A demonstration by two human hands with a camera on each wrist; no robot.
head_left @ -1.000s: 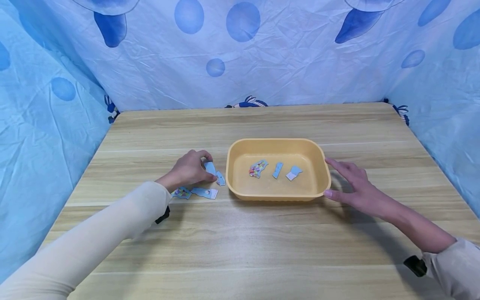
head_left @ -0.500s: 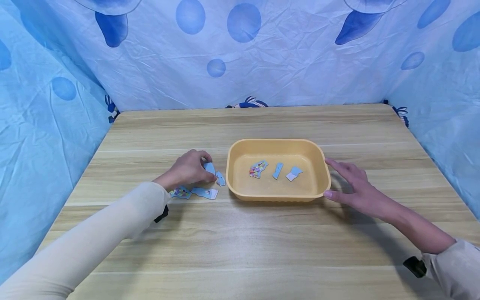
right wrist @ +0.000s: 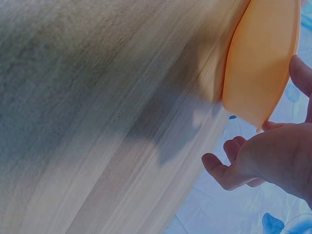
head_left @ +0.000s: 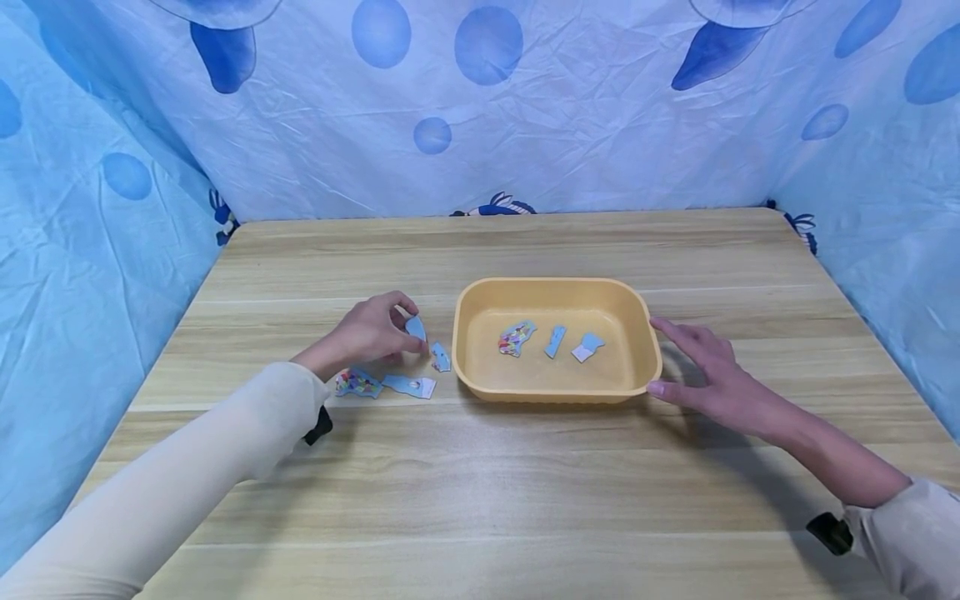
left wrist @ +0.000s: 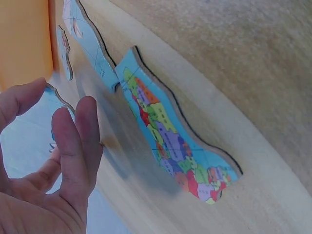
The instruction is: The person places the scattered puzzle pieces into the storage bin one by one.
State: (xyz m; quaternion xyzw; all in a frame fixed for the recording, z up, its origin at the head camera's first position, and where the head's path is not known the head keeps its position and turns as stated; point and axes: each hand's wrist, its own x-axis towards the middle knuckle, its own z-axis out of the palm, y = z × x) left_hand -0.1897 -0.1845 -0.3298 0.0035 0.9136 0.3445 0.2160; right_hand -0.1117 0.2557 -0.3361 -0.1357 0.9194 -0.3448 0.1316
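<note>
My left hand (head_left: 369, 331) pinches a light-blue puzzle piece (head_left: 416, 327) between thumb and fingers, left of the tan plastic tray (head_left: 551, 392). In the left wrist view much of that piece is hidden behind the fingers. Under and beside this hand lie a puzzle piece printed with a multicoloured map (left wrist: 163, 129), a blue piece with a pale end (head_left: 408, 385) and a small blue piece (head_left: 441, 357). At the tray's right end, my right hand (head_left: 712, 375) touches the rim with thumb and index finger, fingers extended; it holds no puzzle piece.
Inside the tray lie a multicoloured map piece (head_left: 517, 337), a narrow blue piece (head_left: 555, 341) and a blue-and-pale piece (head_left: 588, 346). All stands on a wood-grain table (head_left: 480, 492), with a blue patterned cloth (head_left: 585, 142) hanging behind and at both sides.
My left hand has drawn slightly back to the left with the pinched puzzle piece, uncovering more of the multicoloured map piece on the table. The right hand and tray have stayed put.
</note>
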